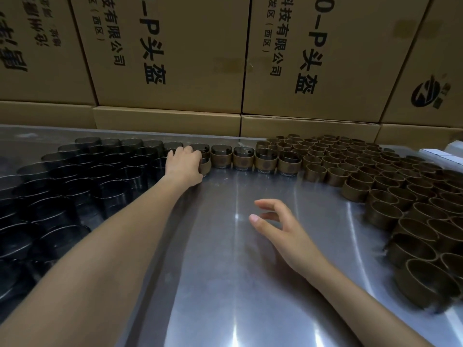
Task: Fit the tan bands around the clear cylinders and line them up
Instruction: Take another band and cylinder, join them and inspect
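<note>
Running down the middle of the steel worktop (225,284) is a broad bare lane, widening toward the near edge; the far edge is butting against stacked cardboard cartons (175,58) printed with black characters. The left hand (184,166) is reaching to the far end of that lane, fingers curling over and gripping a banded cylinder (203,156) at the left end of a finished row. Four more banded cylinders (244,160) are standing upright to its right, side by side and close together, making five in the row. The right hand (278,226) is hovering above the bare lane nearer in, fingers loosely spread and lightly bent, holding nothing.

Crowding the left side are unbanded clear cylinders (75,176), dark, glossy and smooth-walled, packed upright in many rows; the count cannot be taken, as they are running out of view. Filling the right side are loose tan bands (375,171), matte open rings standing on edge, touching one another, likewise too numerous to count. A white flat object (441,152) is lying at the far right edge, its nature unclear.
</note>
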{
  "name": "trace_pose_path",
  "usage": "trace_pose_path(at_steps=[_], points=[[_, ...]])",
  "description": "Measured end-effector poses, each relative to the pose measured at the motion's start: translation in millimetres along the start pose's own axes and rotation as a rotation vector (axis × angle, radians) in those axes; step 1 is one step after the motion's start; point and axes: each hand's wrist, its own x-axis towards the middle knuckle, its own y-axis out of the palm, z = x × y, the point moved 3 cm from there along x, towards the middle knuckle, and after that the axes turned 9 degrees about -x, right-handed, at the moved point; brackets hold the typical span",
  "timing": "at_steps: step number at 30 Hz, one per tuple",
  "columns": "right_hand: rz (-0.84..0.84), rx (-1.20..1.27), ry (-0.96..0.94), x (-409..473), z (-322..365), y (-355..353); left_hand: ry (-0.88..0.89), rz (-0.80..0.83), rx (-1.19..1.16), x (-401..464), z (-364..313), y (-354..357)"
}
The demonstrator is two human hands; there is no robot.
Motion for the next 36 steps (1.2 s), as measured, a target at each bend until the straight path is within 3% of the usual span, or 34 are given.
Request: trace_pose_path(at_steps=[8,14,17,22,28,33,36], points=[[-0.031,-0.013,0.013,0.0,0.8,-4.2,-0.082,-0.193,-0.115,-65.0,-28.0,-6.0],[-0.046,-0.041,0.008,-1.0,1.6,-4.3,-0.171,-0.198,0.079,-125.0,-22.5,-16.5],[-0.055,-0.068,0.007,-1.3,1.1,-3.8,-0.296,-0.225,0.051,-137.5,-5.1,-26.3],[-0.083,-0.081,0.016,0.3,0.9,-3.8,-0.412,-0.121,0.079,-145.7,12.9,-22.3],[-0.097,-0.06,0.026,2.5,-0.4,-3.0,-0.224,-0.172,0.044,-145.8,-17.1,-26.0],[-0.065,-0.083,0.018,3.7,-1.3,-1.3,0.097,-0.163,-0.3,-154.1,-68.7,-22.9],[0.049,-0.187,-0.038,1.3,0.4,2.8,0.241,-0.141,-0.523,-164.9,-95.2,-20.7]])
